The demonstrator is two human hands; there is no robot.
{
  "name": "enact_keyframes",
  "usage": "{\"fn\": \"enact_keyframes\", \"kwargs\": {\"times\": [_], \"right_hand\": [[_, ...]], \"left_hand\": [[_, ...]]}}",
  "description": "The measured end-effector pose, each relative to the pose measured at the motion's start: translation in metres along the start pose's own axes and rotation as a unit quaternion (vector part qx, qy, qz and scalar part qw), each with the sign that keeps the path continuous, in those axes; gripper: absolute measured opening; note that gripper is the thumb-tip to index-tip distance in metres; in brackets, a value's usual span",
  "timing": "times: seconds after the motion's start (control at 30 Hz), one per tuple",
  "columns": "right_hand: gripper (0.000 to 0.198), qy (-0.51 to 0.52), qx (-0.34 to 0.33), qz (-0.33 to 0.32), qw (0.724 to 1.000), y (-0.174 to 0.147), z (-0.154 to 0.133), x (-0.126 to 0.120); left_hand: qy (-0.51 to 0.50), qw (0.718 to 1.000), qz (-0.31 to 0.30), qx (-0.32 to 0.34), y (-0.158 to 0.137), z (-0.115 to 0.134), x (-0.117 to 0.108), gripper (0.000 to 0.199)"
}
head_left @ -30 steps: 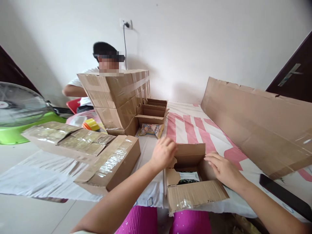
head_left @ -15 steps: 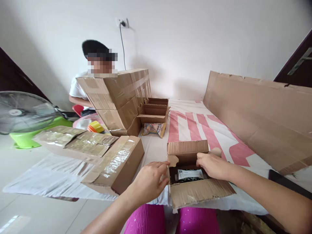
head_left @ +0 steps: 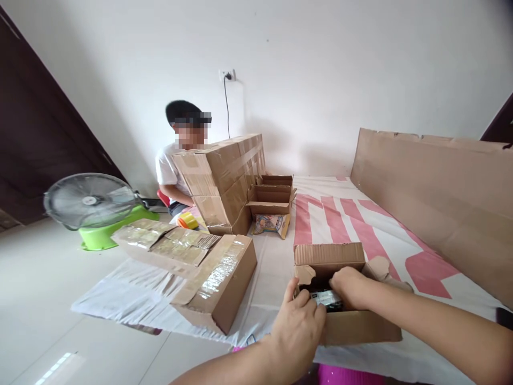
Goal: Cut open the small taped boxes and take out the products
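Note:
A small cardboard box [head_left: 363,327] sits near the table's front edge with its flaps raised. Inside lies a dark package with a white label [head_left: 325,297], partly covered by my hands. My left hand [head_left: 298,321] bends over the box's front left corner, its fingers gripping the wall and reaching toward the label. My right hand [head_left: 350,289] is down inside the box at the right, fingers curled; whatever they hold is hidden.
Taped cartons [head_left: 220,286] lie to the left, and stacked cartons [head_left: 224,182] stand farther back. Beside the stack are open boxes [head_left: 270,195] and a printed packet [head_left: 269,225]. A cardboard panel [head_left: 433,198] stands right. A seated person [head_left: 174,171] and a fan [head_left: 92,200] are left.
My left hand has moved from beside the box onto its front left corner. My right hand has sunk deeper inside. The front flap no longer hangs outward. The camera view has shifted.

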State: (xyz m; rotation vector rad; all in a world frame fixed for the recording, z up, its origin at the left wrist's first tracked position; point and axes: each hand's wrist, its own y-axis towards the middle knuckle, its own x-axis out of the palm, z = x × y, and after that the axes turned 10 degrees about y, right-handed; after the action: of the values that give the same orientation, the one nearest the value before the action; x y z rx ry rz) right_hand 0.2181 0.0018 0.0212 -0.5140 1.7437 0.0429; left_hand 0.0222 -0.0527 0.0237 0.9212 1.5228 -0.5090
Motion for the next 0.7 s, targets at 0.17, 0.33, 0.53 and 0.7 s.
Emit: {"fn": "enact_keyframes", "kwargs": {"times": [0.17,0.33,0.53,0.7], "right_hand": [[0.033,0.026,0.016,0.138,0.990,-0.043,0.004,-0.074],[0.040,0.194,0.096,0.307,0.927,-0.083,0.016,-0.106],[0.040,0.263,0.100,0.300,0.911,-0.096,0.035,-0.065],[0.044,0.248,0.105,0.260,0.927,-0.097,0.045,-0.023]], "left_hand": [[0.035,0.998,-0.043,-0.010,0.014,-0.034,-0.003,0.008],[0.088,0.989,-0.090,-0.075,0.048,-0.095,-0.001,0.019],[0.118,0.969,-0.143,-0.162,0.083,-0.187,0.002,0.011],[0.095,0.956,-0.180,-0.210,0.082,-0.216,-0.005,0.033]]}}
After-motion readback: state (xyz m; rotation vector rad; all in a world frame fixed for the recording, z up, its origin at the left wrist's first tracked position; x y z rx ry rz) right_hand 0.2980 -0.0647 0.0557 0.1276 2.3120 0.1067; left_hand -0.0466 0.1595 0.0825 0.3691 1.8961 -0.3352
